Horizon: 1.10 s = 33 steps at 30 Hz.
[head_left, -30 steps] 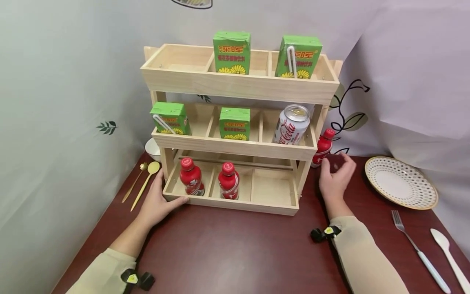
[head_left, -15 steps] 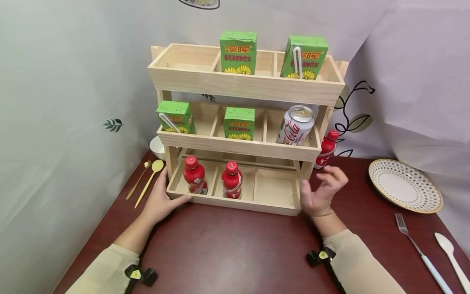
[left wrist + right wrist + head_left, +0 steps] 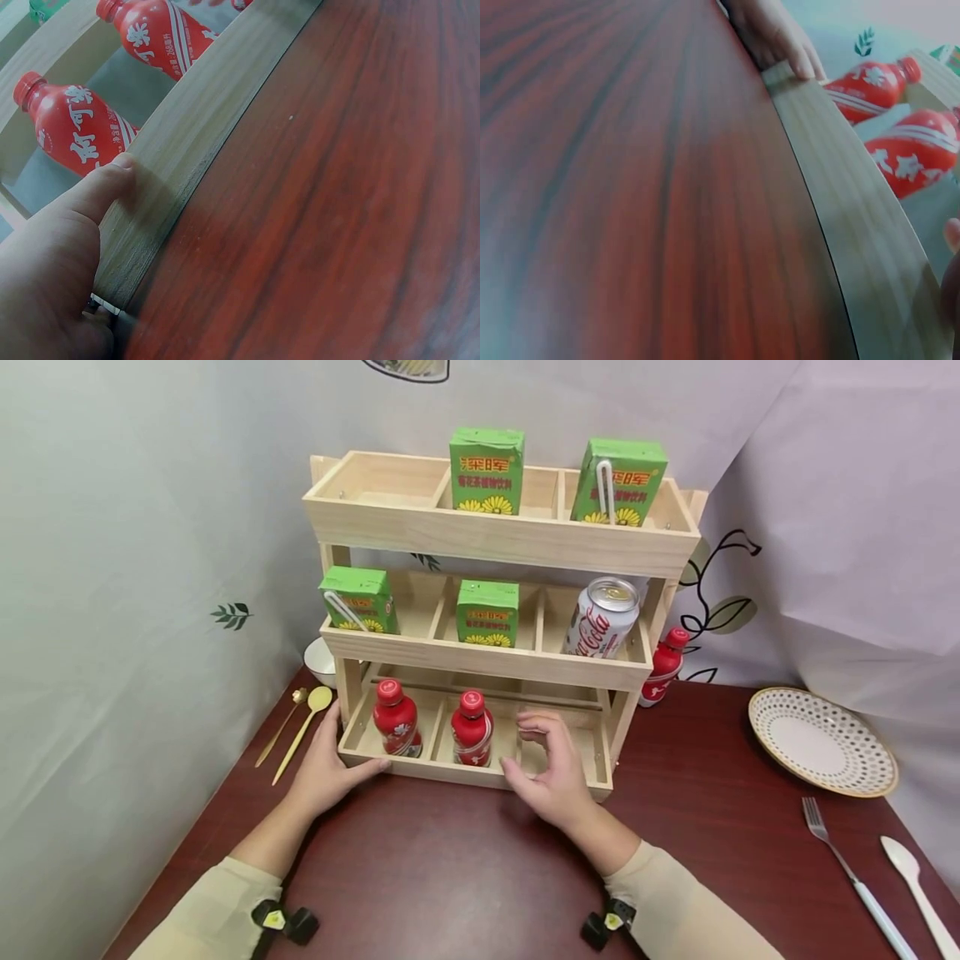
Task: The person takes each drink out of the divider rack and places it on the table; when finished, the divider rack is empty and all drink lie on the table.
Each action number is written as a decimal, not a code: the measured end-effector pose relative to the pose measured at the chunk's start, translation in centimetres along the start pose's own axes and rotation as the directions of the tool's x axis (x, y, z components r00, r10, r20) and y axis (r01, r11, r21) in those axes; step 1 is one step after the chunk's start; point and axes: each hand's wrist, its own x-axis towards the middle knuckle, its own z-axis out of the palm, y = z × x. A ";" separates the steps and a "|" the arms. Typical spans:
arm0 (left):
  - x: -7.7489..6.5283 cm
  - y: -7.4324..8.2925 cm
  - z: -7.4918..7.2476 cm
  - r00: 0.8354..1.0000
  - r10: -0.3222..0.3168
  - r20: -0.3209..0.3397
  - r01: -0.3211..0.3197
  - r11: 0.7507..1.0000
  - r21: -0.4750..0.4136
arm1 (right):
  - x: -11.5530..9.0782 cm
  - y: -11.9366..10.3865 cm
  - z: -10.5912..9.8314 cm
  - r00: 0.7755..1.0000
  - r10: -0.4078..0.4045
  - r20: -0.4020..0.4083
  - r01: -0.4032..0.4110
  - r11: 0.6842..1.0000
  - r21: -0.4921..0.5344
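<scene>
Two red bottles (image 3: 472,731) sit in bottom tier (image 3: 420,768) of wooden rack (image 3: 487,663) on worktop (image 3: 420,860); my left hand (image 3: 322,772) grips rack at lower left, my right hand (image 3: 553,772), fingers bent but empty, at right compartment (image 3: 588,735).

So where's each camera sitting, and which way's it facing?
Head: worn on the head, facing forward and down at the wooden rack; left hand, right hand and sleeves show.
Left wrist: worn there, facing the rack's bottom front board; left hand at lower left.
Right wrist: worn there, facing along that board; left hand at top, a sliver of right hand at right edge.
Both wrist views share the board and two red bottles.
</scene>
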 end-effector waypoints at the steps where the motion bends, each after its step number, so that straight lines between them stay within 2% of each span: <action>1: 0.0 0.3 -0.1 1.000 0.005 0.001 -0.005 1.000 0.000 | -0.2 0.4 0.4 0.999 0.037 0.018 -0.037 0.999 0.015; 6: -0.3 3.1 -0.6 1.000 0.017 0.013 -0.017 1.000 -0.019 | -1.0 2.7 2.7 0.976 0.196 0.093 -0.197 0.980 0.002; 7: -0.4 3.3 -0.7 1.000 0.021 0.014 -0.021 1.000 -0.019 | -1.0 3.1 3.1 0.968 0.226 0.107 -0.227 0.974 -0.002; 10: -0.4 3.2 -0.7 1.000 0.022 0.015 -0.022 1.000 -0.015 | -0.8 3.2 3.8 0.946 0.293 0.140 -0.291 0.956 -0.040; 14: -0.3 2.6 -0.7 1.000 0.022 0.011 -0.022 1.000 -0.006 | -0.5 3.1 4.0 0.927 0.338 0.161 -0.318 0.938 -0.140; 16: -0.3 1.6 -0.4 1.000 0.018 0.007 -0.018 1.000 -0.005 | -0.5 3.0 3.9 0.922 0.352 0.163 -0.327 0.931 -0.164; 19: -0.2 0.2 0.0 1.000 0.005 0.008 -0.005 1.000 0.003 | -0.7 2.9 3.7 0.924 0.350 0.154 -0.325 0.931 -0.167; 22: -0.2 -1.0 0.4 1.000 -0.009 0.008 0.009 1.000 0.007 | -1.0 3.0 3.4 0.935 0.320 0.154 -0.299 0.943 -0.145; 26: -0.5 -1.2 0.3 1.000 -0.015 0.005 0.015 1.000 0.014 | -1.4 3.1 3.3 0.950 0.281 0.138 -0.271 0.959 -0.085; 30: -0.5 -1.1 0.1 1.000 -0.014 0.001 0.014 0.999 0.037 | -1.2 2.7 3.0 0.959 0.273 0.073 -0.274 0.962 0.010; 33: -0.5 -1.0 0.0 1.000 -0.018 0.004 0.018 0.999 0.047 | -0.6 1.7 2.5 0.964 0.264 0.035 -0.265 0.963 0.050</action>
